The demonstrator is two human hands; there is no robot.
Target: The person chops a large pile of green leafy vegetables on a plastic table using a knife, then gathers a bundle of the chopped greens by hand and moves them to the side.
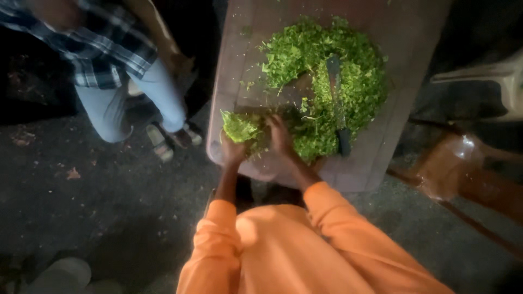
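Person in orange sleeves bends over wooden table (381,32), outdoors, dark. Big heap of chopped green leaves (332,81) fills table middle. Left hand (233,148) at near left edge, fingers curled round small clump of greens (239,128), likely gathering it aside. Right hand (280,136) beside it, fingers pressed together, flat on heap's near side, steadying or scooping. Long knife (336,103) lies unheld across heap, blade up-table, handle toward near edge. Second person in checked shirt and jeans (109,65) crouches left of table; brown plastic chair (463,169) stands right.
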